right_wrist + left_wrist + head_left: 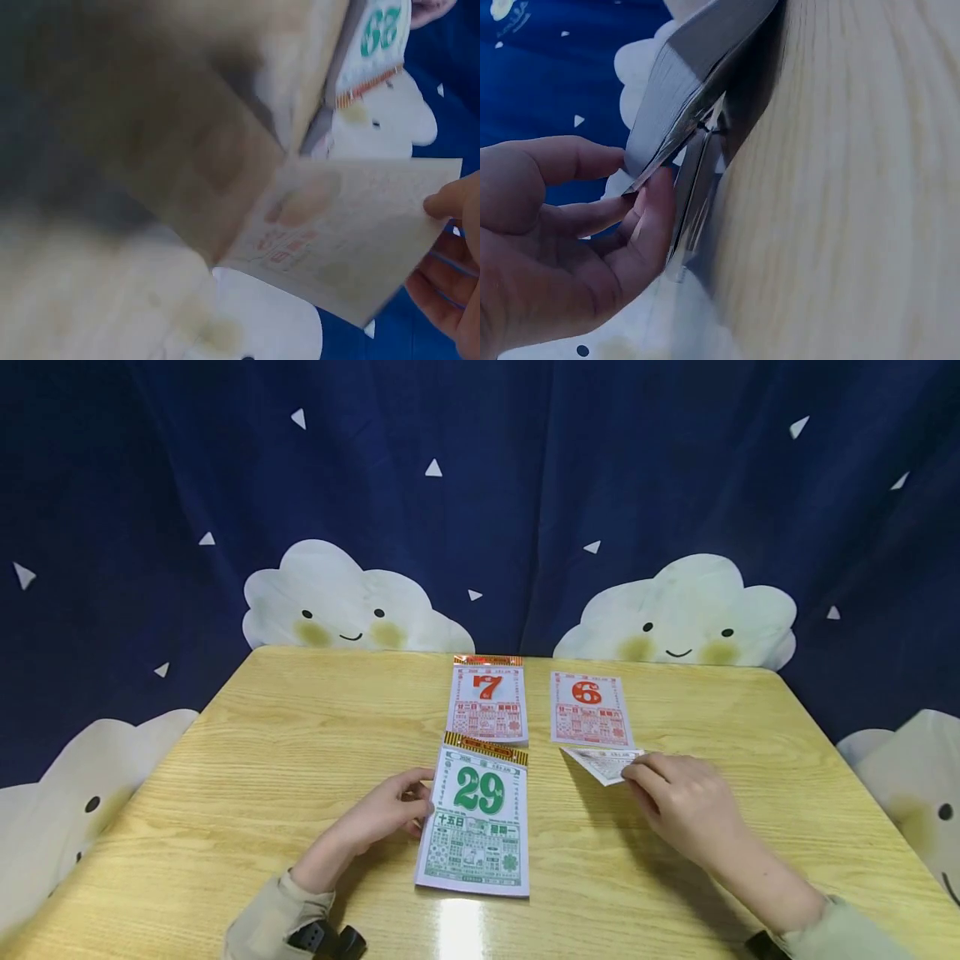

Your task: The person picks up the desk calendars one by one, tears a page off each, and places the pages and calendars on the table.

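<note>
A thick tear-off calendar pad (pixel 480 818) shows a green 29 below a gold-and-red header strip. My left hand (pixel 393 806) holds it by its left edge; in the left wrist view, the fingers and thumb of that hand (pixel 577 225) pinch the edge of the thick pad (pixel 682 82), which is tilted off the wood. To the right, my right hand (pixel 686 797) pinches a loose calendar sheet (pixel 606 766) by one corner, lifted and bent. Red print shows faintly through this sheet (pixel 330 232) in the right wrist view.
Behind the green pad lies a second calendar pad (pixel 487 702) with a red 7. Another sheet (pixel 590 706) with a red 6 lies beside it, just behind the lifted sheet. The wooden table (pixel 300 735) ends at a dark blue curtain (pixel 487 527) with smiling clouds.
</note>
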`<state>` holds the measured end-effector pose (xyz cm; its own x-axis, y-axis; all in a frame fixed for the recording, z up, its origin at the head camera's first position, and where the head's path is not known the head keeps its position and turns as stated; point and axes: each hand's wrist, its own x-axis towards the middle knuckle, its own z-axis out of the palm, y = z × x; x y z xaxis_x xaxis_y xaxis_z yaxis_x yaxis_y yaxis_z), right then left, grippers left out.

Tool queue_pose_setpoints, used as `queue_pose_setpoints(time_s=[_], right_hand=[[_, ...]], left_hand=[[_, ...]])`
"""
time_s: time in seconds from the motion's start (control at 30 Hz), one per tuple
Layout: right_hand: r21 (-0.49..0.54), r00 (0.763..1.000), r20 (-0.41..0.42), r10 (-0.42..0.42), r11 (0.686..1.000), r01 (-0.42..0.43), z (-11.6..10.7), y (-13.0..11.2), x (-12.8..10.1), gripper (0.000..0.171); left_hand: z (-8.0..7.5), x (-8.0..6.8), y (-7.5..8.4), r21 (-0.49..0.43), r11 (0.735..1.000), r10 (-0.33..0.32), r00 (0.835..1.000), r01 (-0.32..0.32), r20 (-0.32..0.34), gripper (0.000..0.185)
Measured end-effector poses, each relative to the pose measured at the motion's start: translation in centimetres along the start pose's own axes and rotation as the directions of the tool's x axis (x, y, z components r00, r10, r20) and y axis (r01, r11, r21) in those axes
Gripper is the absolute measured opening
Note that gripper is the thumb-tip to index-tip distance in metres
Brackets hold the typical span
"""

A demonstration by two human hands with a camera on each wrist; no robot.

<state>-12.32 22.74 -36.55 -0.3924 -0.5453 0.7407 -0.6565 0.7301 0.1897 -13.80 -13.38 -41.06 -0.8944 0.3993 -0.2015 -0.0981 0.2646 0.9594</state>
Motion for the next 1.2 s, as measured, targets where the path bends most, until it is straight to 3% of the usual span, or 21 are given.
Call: queue_pose_setpoints(time_s=[0.27, 0.33, 0.47, 0.5, 0.6, 0.83, 0.93, 1.2], right_hand=[[0.025, 0.986, 0.164, 0.005, 1.000, -0.009, 0.8, -2.6, -1.4, 0.044], [0.038, 0.982, 0.187, -0.001, 0.999, -0.006, 1.0, -3.1, -1.7, 0.037], [0.075, 0.971, 0.237, 0.005, 0.997, -0.023, 1.5, -4.0, -2.1, 0.007], [0.081, 0.967, 0.254, 0.008, 0.996, -0.030, 1.7, -4.1, -2.2, 0.008], [0.097, 0.951, 0.309, 0.024, 0.994, -0.057, 1.9, -4.5, -2.4, 0.018], [0.101, 0.885, 0.462, 0.063, 0.987, -0.123, 2.2, -5.2, -2.6, 0.015], [0.111, 0.872, 0.485, 0.061, 0.985, -0.131, 2.2, -5.4, -2.6, 0.013], [0.124, 0.872, 0.489, 0.030, 0.987, -0.104, 2.3, -5.5, -2.8, 0.011]], left_hand=[[0.3, 0.0, 0.2, -0.048, 0.998, -0.041, 0.999, 0.041, -0.003, 0.051], [0.4, 0.0, 0.3, -0.060, 0.997, -0.057, 0.998, 0.056, -0.014, 0.054], [0.5, 0.1, 0.2, -0.074, 0.995, -0.068, 0.997, 0.065, -0.027, 0.057], [0.6, 0.1, 0.1, -0.074, 0.995, -0.070, 0.997, 0.068, -0.028, 0.057], [0.7, 0.2, -0.1, -0.074, 0.995, -0.074, 0.997, 0.072, -0.019, 0.056], [0.8, 0.4, -0.1, -0.073, 0.994, -0.082, 0.996, 0.080, -0.018, 0.055], [0.7, 0.4, 0.0, -0.071, 0.994, -0.081, 0.997, 0.080, -0.017, 0.056], [0.8, 0.4, 0.1, -0.097, 0.991, -0.090, 0.996, 0.088, -0.016, 0.051]])
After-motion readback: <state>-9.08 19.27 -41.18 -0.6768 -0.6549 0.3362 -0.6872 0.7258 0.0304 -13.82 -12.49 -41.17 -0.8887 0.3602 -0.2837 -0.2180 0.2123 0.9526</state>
